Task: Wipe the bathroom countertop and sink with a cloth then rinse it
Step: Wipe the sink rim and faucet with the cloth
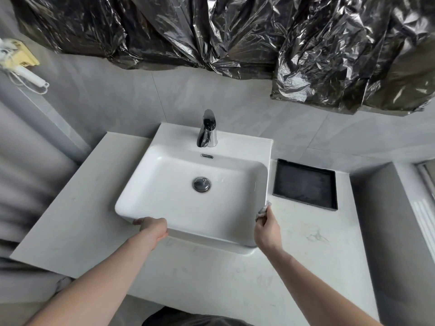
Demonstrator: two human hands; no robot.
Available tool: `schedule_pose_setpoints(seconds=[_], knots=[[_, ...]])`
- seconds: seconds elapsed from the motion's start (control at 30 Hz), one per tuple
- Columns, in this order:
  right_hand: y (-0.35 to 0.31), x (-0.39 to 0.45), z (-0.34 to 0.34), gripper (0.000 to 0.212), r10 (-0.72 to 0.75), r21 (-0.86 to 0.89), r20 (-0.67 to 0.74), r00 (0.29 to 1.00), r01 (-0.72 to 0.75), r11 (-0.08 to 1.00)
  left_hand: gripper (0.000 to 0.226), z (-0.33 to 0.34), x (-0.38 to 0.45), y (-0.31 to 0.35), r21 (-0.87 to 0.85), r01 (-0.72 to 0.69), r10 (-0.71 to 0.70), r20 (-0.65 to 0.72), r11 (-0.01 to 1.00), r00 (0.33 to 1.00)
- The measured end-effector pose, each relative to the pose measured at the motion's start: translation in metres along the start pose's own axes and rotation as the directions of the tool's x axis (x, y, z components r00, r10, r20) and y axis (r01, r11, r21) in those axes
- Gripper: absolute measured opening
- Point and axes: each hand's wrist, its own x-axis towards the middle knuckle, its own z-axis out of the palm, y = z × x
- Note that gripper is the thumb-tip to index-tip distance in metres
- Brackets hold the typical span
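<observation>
One head-worn view looks forward and steeply down from close above the sink (188, 196), facing the far tiled wall (131, 100); the counter (211, 285) fills the near part.

left arm (98, 276): bare from wrist to lower frame edge, no sleeve in view | right arm (313, 278): bare likewise, no sleeve | left hand (153, 228) and right hand (267, 231): no glove, ring or watch seen | dark garment (188, 318) at bottom centre of frame
</observation>
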Motion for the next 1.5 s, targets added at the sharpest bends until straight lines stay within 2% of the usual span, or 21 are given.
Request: schedule_pose_setpoints(seconds=[0.1, 0.2, 0.3, 0.37, 0.43, 0.47, 0.53, 0.73, 0.9, 1.03, 1.1, 1.17, 1.23, 1.27, 1.3, 1.37, 1.4, 1.5], knots=[[0.026, -0.028, 0.004, 0.063, -0.024, -0.006, 0.03, 0.999, 0.024, 1.0, 0.09, 0.001, -0.007, -0.001, 0.003, -0.008, 0.008, 0.0, 1.0, 1.0], [0.033, -0.049, 0.005, 0.051, -0.046, 0.031, 0.031, 0.998, 0.045, 0.998, 0.092, -0.001, -0.011, -0.001, 0.011, -0.02, 0.019, 0.028, 1.0, 0.999], [0.03, -0.052, 0.002, 0.038, -0.067, 0.059, 0.01, 0.998, 0.066, 0.996, 0.089, -0.008, 0.015, -0.001, 0.049, 0.033, -0.038, 0.107, 0.998, 0.994], [0.023, -0.047, -0.001, 0.035, -0.067, 0.057, 0.003, 0.998, 0.067, 0.996, 0.073, -0.008, 0.01, 0.003, 0.12, 0.056, -0.069, 0.112, 0.991, 0.991], [0.017, -0.038, -0.003, 0.047, -0.067, 0.051, 0.02, 0.998, 0.066, 0.997, 0.034, -0.004, -0.01, 0.009, 0.207, 0.009, -0.034, 0.12, 0.978, 0.992], [0.011, -0.033, -0.004, 0.054, -0.064, 0.061, 0.033, 0.997, 0.062, 0.996, 0.027, -0.002, -0.011, 0.009, 0.254, -0.015, -0.02, 0.135, 0.967, 0.991], [0.005, -0.019, -0.004, 0.056, -0.044, 0.063, 0.032, 0.999, 0.042, 0.997, 0.032, -0.001, -0.011, 0.012, 0.297, -0.029, -0.02, 0.162, 0.954, 0.987], [-0.029, 0.038, -0.008, 0.025, -0.073, 0.046, -0.03, 0.997, 0.075, 0.996, 0.026, 0.005, -0.005, 0.013, 0.288, 0.041, -0.089, 0.157, 0.957, 0.984], [-0.049, 0.114, -0.006, 0.013, -0.062, -0.032, -0.044, 0.997, 0.061, 0.998, 0.019, 0.012, -0.001, 0.008, 0.254, 0.048, -0.088, 0.15, 0.966, 0.985], [-0.074, 0.172, 0.001, 0.025, -0.039, -0.113, -0.1, 0.994, 0.027, 0.993, 0.015, 0.012, 0.008, 0.004, 0.263, 0.07, -0.108, 0.131, 0.962, 0.986], [-0.082, 0.194, 0.012, 0.043, -0.056, -0.176, -0.127, 0.99, 0.033, 0.984, 0.012, 0.014, 0.007, 0.006, 0.279, 0.077, -0.122, 0.148, 0.957, 0.981], [-0.086, 0.211, 0.024, 0.071, -0.127, -0.351, -0.114, 0.985, 0.08, 0.933, 0.011, 0.016, 0.006, 0.009, 0.253, 0.106, -0.14, 0.123, 0.962, 0.982], [-0.091, 0.216, 0.033, 0.082, -0.205, -0.567, -0.095, 0.974, 0.117, 0.815, 0.007, 0.016, 0.01, 0.007, 0.215, 0.143, -0.168, 0.103, 0.966, 0.98], [-0.095, 0.217, 0.036, 0.085, -0.241, -0.636, -0.083, 0.967, 0.135, 0.76, 0.014, 0.015, 0.016, 0.004, 0.202, 0.159, -0.181, 0.098, 0.966, 0.979], [-0.101, 0.213, 0.04, 0.086, -0.275, -0.672, -0.043, 0.961, 0.175, 0.719, 0.031, 0.015, 0.019, 0.002, 0.19, 0.171, -0.193, 0.106, 0.967, 0.975], [-0.113, 0.209, 0.058, 0.087, -0.358, -0.69, 0.137, 0.923, 0.348, 0.634, 0.074, 0.01, 0.033, -0.005, 0.201, 0.172, -0.2, 0.124, 0.964, 0.972], [-0.121, 0.205, 0.071, 0.087, -0.394, -0.673, 0.235, 0.889, 0.441, 0.594, 0.084, 0.008, 0.037, -0.007, 0.209, 0.171, -0.201, 0.131, 0.963, 0.971], [-0.143, 0.189, 0.109, 0.084, -0.403, -0.612, 0.44, 0.802, 0.597, 0.519, 0.081, 0.008, 0.037, -0.007, 0.199, 0.164, -0.188, 0.107, 0.966, 0.976]])
